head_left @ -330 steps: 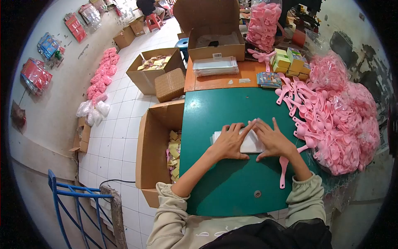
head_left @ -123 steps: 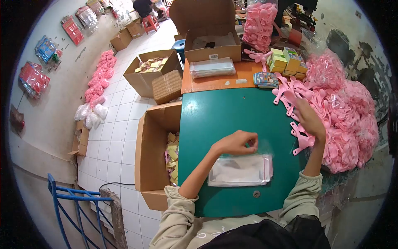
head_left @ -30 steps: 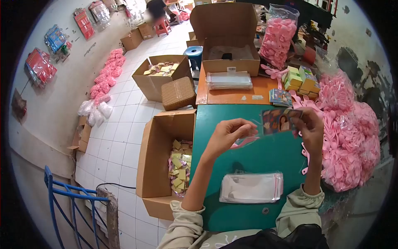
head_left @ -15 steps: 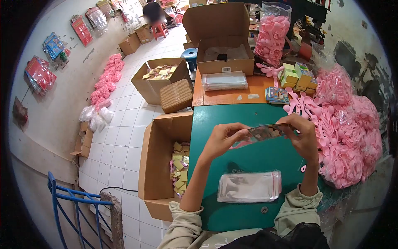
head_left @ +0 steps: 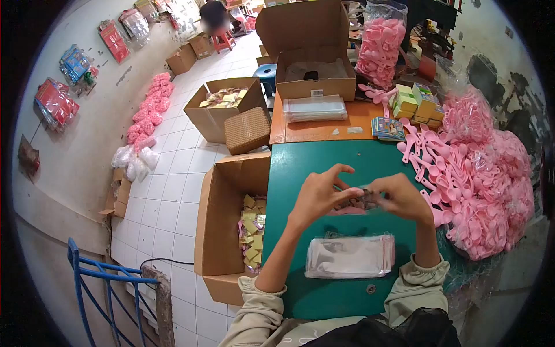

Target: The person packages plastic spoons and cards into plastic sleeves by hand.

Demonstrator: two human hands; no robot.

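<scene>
Above the green table (head_left: 289,231), both hands are at a clear plastic packet (head_left: 348,208) with a printed card and something pink inside. My left hand (head_left: 318,195) grips its left part, with the thumb on top and the index finger raised. My right hand (head_left: 400,198) is closed at the packet's right end, slightly blurred. The fingers hide much of the packet. Below the hands lies a stack of clear plastic bags (head_left: 350,257). Loose pink spoons (head_left: 430,159) spread on the table to the right of my right hand.
Bagged pink spoons (head_left: 491,196) pile up at right. Small card stacks (head_left: 387,128), yellow card bundles (head_left: 404,101), more clear bags (head_left: 315,109) and an open carton (head_left: 315,89) stand at the back. A cardboard box (head_left: 222,208) with filled packets sits left. A person sits far back.
My hands have come closer together and the right one has moved left and down. The packet, stretched between them earlier, is now mostly covered by fingers. The view has shifted slightly.
</scene>
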